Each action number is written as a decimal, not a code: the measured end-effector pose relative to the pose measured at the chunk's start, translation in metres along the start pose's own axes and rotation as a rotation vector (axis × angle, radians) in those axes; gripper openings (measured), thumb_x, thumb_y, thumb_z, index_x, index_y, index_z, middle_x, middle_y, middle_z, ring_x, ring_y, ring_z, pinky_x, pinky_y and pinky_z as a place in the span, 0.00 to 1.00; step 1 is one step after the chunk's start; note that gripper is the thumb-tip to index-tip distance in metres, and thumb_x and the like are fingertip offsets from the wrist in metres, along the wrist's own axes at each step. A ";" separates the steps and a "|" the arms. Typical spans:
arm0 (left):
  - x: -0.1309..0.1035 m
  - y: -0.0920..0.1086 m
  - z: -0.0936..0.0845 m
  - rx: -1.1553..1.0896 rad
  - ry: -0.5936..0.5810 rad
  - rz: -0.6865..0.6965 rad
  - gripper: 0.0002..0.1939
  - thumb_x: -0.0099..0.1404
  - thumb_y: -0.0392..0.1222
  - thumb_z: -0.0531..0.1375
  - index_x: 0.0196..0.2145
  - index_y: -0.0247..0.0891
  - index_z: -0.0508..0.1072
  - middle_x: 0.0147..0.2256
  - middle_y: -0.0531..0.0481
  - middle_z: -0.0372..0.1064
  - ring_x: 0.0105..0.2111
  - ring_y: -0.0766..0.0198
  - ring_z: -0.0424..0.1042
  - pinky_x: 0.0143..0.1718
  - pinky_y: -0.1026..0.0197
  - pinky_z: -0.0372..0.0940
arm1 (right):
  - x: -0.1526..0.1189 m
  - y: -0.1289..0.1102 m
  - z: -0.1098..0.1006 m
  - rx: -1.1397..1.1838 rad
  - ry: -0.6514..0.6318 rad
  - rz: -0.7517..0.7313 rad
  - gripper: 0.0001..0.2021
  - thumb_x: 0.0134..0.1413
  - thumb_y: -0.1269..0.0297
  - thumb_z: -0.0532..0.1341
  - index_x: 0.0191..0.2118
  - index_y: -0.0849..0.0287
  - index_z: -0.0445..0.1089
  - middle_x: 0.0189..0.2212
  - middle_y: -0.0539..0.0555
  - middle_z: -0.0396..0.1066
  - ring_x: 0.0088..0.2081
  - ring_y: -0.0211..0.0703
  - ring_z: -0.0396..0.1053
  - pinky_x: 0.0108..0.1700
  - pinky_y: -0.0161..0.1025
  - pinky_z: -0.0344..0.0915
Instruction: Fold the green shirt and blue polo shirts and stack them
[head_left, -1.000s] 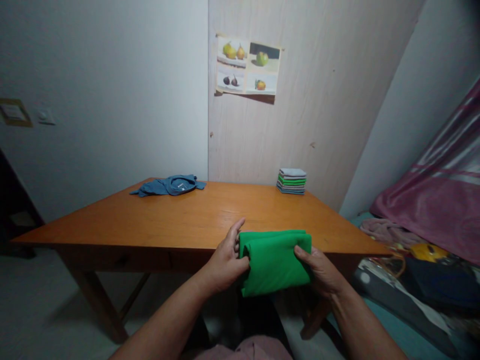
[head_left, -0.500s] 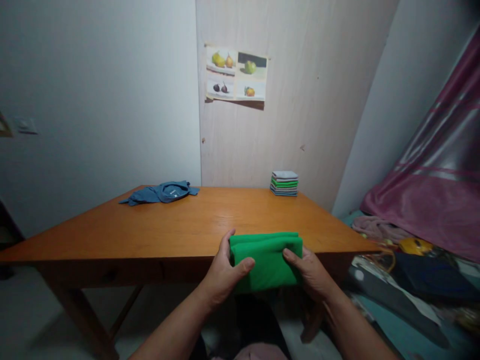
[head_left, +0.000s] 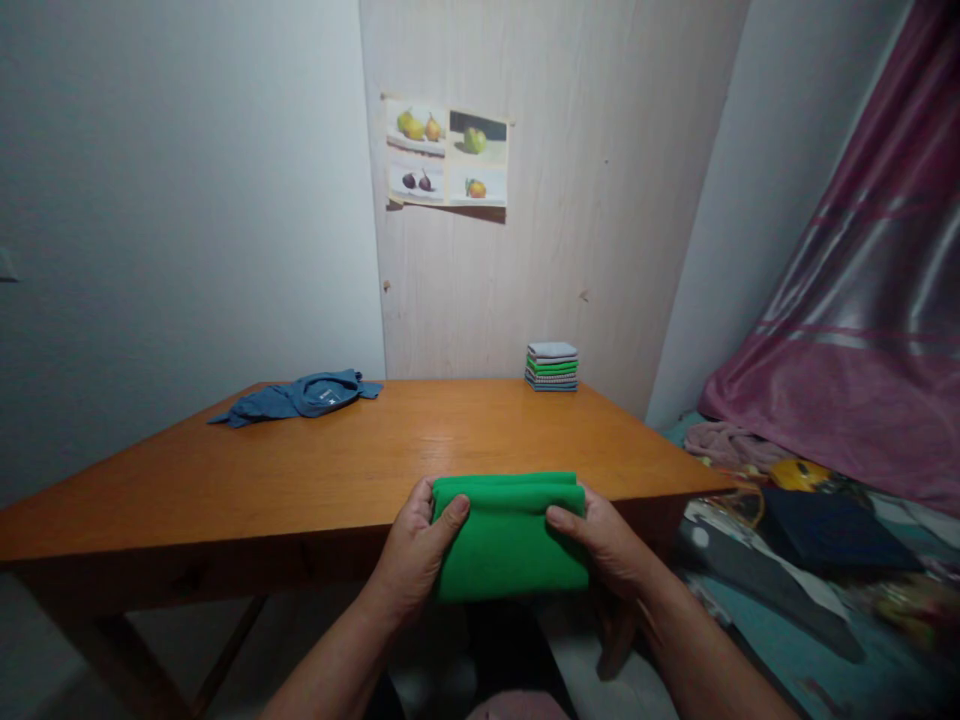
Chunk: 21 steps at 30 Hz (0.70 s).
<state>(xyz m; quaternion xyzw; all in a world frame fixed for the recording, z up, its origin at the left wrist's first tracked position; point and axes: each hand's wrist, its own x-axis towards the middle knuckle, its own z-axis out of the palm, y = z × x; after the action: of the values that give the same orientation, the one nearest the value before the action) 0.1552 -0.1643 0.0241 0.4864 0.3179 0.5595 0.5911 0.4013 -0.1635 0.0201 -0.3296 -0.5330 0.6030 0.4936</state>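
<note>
A folded green cloth, which looks like a garment, is held up between my two hands at the table's front edge. My left hand grips its left end, thumb on the near face and fingers behind. At the right end, my right hand pinches it the same way; its fingers are mostly hidden behind the fabric. On the far right of the table stands a neat stack of folded clothes in grey, green, patterned and blue. A crumpled blue shirt lies at the far left.
The wooden table reaches back to the wall, where a fruit picture sheet hangs. To the right, a bed-like surface carries assorted items, among them a dark blue folded thing. A pink curtain drapes beside it.
The view has turned slightly to the right. My left thumb has shifted up toward the cloth's upper left corner, and the cloth's near face now hangs flatter and more squarely toward me.
</note>
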 end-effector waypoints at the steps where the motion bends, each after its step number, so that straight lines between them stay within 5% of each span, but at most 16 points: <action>1: -0.001 0.002 0.000 -0.007 -0.015 -0.016 0.22 0.60 0.51 0.68 0.47 0.39 0.68 0.45 0.44 0.75 0.42 0.56 0.76 0.46 0.55 0.69 | 0.000 -0.003 0.000 -0.030 0.021 -0.020 0.30 0.49 0.55 0.72 0.58 0.55 0.67 0.46 0.57 0.77 0.45 0.51 0.74 0.48 0.47 0.69; 13: -0.001 0.003 -0.006 -0.095 -0.109 -0.083 0.19 0.64 0.51 0.65 0.46 0.43 0.63 0.40 0.50 0.74 0.35 0.60 0.75 0.39 0.57 0.69 | -0.001 -0.009 0.012 -0.049 0.010 -0.114 0.16 0.55 0.50 0.68 0.41 0.58 0.76 0.36 0.53 0.76 0.36 0.44 0.71 0.43 0.43 0.67; 21: 0.008 0.036 -0.025 0.567 -0.426 -0.148 0.20 0.58 0.52 0.68 0.42 0.39 0.71 0.34 0.51 0.71 0.33 0.61 0.70 0.31 0.65 0.61 | -0.003 -0.016 0.008 -0.266 -0.055 -0.097 0.17 0.54 0.50 0.67 0.43 0.56 0.77 0.36 0.52 0.76 0.36 0.46 0.70 0.39 0.40 0.67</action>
<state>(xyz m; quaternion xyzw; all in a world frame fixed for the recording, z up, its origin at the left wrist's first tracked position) 0.1207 -0.1541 0.0509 0.7122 0.3646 0.2908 0.5246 0.3990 -0.1697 0.0371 -0.3496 -0.6368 0.5112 0.4594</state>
